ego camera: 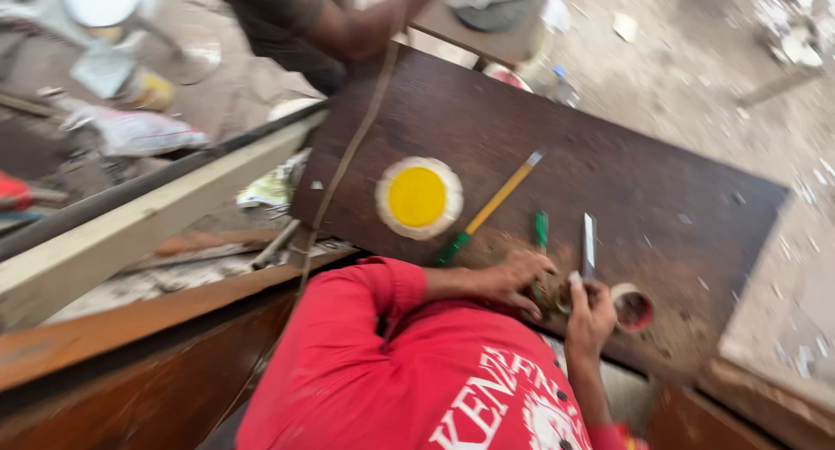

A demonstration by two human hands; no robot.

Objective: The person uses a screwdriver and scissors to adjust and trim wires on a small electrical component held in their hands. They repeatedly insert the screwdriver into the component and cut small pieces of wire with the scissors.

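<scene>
1. Left hand point(520, 279), coming out of a red sleeve, lies fingers-curled on the dark brown wooden board point(626, 167) that works as the tabletop. It's blurry, so I can't tell if it's gripping anything.
2. Right hand point(591, 318) is just beside it, fingers bunched and thumb up. Same deal, can't tell what it has, if anything.
3. Both sit in a patch of pale sawdust point(496, 244) near the board's close edge.
4. Touching the right hand's far side: a roll of beige tape point(632, 309).
5. Just above the hands: a flat grey metal blade point(589, 244) and a short green-handled tool point(541, 228).
6. Further left, a long yellow stick with a green end point(491, 208) lies diagonal, next to a round yellow disc with a white rim point(418, 198).
7. At the board's far end, another person in a dark shirt point(287, 20) leans in.
</scene>
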